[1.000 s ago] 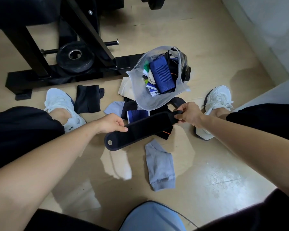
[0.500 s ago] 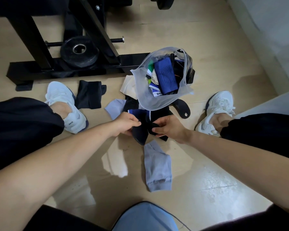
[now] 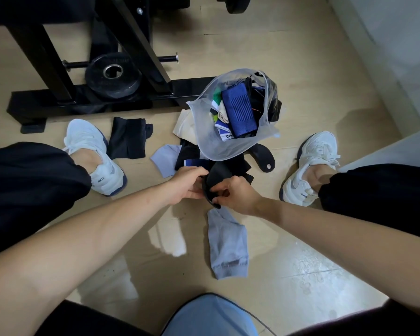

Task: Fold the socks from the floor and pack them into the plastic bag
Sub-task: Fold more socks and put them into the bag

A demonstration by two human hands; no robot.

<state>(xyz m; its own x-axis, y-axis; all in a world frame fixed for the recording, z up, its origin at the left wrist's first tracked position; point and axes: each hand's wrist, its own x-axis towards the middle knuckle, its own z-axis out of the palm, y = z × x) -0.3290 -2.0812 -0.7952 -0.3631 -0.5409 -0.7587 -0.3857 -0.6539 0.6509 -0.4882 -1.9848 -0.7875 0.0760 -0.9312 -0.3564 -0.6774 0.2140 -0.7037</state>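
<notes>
**Head view**

1. Bag [image 3: 205, 144]: translucent plastic, sitting open-mouthed on the floor [image 3: 301, 69] between the person's feet. Holding:
   - a blue sock [image 3: 239, 110], ribbed, lying on top;
   - green-and-white socks [image 3: 217, 104], packed in to its left;
   - dark socks [image 3: 264, 98], crowding the right side, count unclear.
2. Black sock [image 3: 220, 174]: being held just above the floor, near side of the bag. The left hand [image 3: 187, 183] is gripping it from the left with curled fingers. The right hand [image 3: 235, 195] is pinching its lower edge between thumb and fingertips.
3. Pile [image 3: 192, 157]: dark and blue socks lying partly under the bag. A cream sock [image 3: 183, 126] is sticking out on the bag's left.
4. Grey sock [image 3: 228, 246]: lying flat and unfolded, just below the hands.
5. Pale sock [image 3: 166, 158]: lying at the pile's left edge.
6. Folded sock [image 3: 127, 138]: black, lying beside the left shoe [image 3: 92, 154].
7. Right shoe [image 3: 310, 166]: white, resting well right of the bag.

Surface and room: the floor is beige and glossy, catching window glare. A black frame [image 3: 131, 44] is standing beyond the bag with a weight plate [image 3: 113, 76] resting on its base. A pale wall [image 3: 398, 44] is running along the right.
</notes>
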